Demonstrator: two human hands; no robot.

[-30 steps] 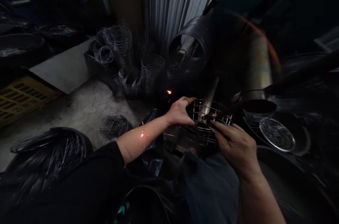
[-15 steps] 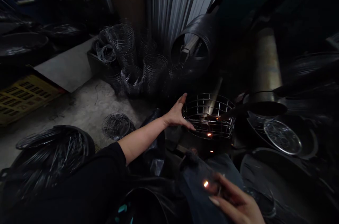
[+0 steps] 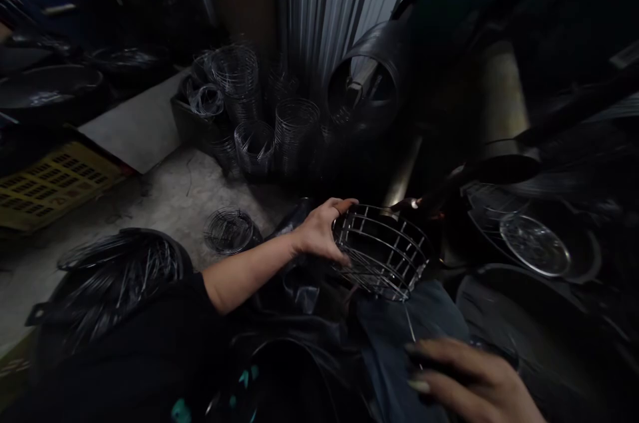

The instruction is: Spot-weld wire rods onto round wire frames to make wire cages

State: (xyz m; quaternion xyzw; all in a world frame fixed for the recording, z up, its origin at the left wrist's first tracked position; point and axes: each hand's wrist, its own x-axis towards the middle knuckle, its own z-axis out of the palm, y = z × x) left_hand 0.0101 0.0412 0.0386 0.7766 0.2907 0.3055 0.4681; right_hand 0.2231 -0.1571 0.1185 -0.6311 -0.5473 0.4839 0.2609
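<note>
A round wire basket [image 3: 387, 246] is tilted near the middle of the view. My left hand [image 3: 327, 230] grips its left side, thumb and fingers around the rim wires. Lower right, my right hand [image 3: 459, 376] pinches a thin wire [image 3: 411, 326] that runs up toward the basket's bottom edge; the fingers are slightly blurred. Just behind the basket is the dark metal tip of a machine arm [image 3: 417, 202], with a pale cylinder [image 3: 405, 173] beyond it. Blue cloth [image 3: 399, 336] lies below the basket.
Stacks of wire rings [image 3: 297, 133] stand behind, left of a large wire coil [image 3: 369, 76]. A tub of wires [image 3: 124, 283] and a yellow crate [image 3: 60, 180] are at left. On the right are a wide dark basin [image 3: 529, 336] and a round mesh piece [image 3: 535, 244].
My left hand has brought the basket down and toward me, tilting it. The glowing sparks are gone. My right hand has shifted slightly right, and a wire now shows at its fingertips.
</note>
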